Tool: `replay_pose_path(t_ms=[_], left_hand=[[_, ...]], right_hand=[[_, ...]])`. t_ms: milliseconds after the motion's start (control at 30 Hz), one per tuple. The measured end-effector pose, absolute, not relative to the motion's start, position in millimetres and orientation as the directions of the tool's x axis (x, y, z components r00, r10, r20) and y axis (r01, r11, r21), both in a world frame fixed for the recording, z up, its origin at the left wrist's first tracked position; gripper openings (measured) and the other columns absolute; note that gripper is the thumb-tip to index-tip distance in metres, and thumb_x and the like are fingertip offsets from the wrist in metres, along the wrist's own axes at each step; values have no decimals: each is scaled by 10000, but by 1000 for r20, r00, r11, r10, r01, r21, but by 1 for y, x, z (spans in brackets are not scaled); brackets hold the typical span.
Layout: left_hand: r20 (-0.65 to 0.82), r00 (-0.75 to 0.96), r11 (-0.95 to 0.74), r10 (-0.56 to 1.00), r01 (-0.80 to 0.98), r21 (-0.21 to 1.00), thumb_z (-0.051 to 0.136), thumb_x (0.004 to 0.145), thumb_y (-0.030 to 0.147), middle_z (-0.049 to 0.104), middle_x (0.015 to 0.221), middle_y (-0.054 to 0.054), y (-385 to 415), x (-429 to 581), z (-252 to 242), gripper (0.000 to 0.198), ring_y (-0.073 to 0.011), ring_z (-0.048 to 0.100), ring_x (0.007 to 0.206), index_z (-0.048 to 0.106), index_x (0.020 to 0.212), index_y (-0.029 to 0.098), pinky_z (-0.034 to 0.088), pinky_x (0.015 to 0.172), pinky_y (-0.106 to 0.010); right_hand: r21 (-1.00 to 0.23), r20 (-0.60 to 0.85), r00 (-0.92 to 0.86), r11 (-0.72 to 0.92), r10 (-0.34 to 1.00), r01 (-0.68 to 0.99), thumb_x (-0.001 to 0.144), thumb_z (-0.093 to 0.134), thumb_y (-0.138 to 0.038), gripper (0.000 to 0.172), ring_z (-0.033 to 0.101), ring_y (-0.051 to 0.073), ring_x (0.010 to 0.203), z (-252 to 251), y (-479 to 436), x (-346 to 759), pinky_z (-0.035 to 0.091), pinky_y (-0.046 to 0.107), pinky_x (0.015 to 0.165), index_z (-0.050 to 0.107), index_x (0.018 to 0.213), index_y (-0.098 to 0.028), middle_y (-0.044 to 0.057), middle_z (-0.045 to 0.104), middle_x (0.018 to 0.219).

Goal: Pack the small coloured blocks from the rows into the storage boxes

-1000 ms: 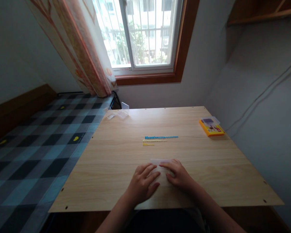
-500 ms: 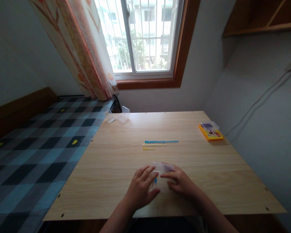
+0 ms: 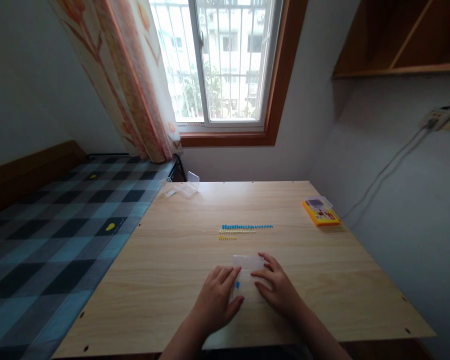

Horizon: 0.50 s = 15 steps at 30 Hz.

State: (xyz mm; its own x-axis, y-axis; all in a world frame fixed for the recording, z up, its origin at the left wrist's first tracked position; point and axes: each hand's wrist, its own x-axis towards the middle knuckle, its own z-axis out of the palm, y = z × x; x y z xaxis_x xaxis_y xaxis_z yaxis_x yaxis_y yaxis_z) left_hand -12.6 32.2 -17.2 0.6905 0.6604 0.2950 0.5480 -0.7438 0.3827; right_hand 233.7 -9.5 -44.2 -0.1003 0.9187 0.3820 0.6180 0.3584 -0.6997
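A small clear plastic box (image 3: 247, 262) lies close to the near side of the table, its see-through flap raised at the back. A small blue piece (image 3: 237, 285) shows inside its left part. My left hand (image 3: 218, 298) grips the box's left side, index finger and thumb bent around it. At the right side is my right hand (image 3: 279, 289), fingers apart, with fingertips over or touching the box's edge; exact contact is hard to tell. Beyond the hands, tiny blue pieces (image 3: 243, 227), pale pieces (image 3: 236, 232) and yellow pieces (image 3: 227, 238) lie in three rows.
An orange-yellow case (image 3: 320, 212) lies at the table's right edge. Clear plastic containers (image 3: 187, 188) stand at the far left corner. A bed with a checked cover (image 3: 131, 205) adjoins the left side. A cable (image 3: 378, 175) runs down the right wall.
My right hand's fingers have spread and shifted off the clear flap. My left hand stays at the box's left side. The camera view has tilted slightly upward.
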Motion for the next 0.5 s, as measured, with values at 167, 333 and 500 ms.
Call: replay_pose_path(t_ms=[167,333,500], left_hand=[[300,682,-735,667,537,414,688,895,335,625,1337,-159,32,-13,-22,717,-329,587,1193,406,1539,195,492,1061,-532],[308,670,-729,675,544,415,694,886,340,628,1330,-158,31,-13,-22,742,-331,592,1185,395,1552,206,491,1056,-530],[302,660,-721,688,571,394,694,887,371,642,1318,-160,28,-11,-17,724,-327,602,1174,438,1539,190,488,1061,-525]], right_hand=[[-582,480,-38,351,876,734,890,659,-194,98,598,251,924,-38,-19,228,559,408,822,690,806,-235,82,593,950],[-415,551,-90,366,829,833,920,645,-183,125,584,264,955,-34,-23,226,454,434,854,708,854,-268,69,671,1010],[-368,567,-109,370,816,853,929,648,-201,219,547,330,1181,-36,-23,227,405,500,958,760,1060,-336,60,683,1279]])
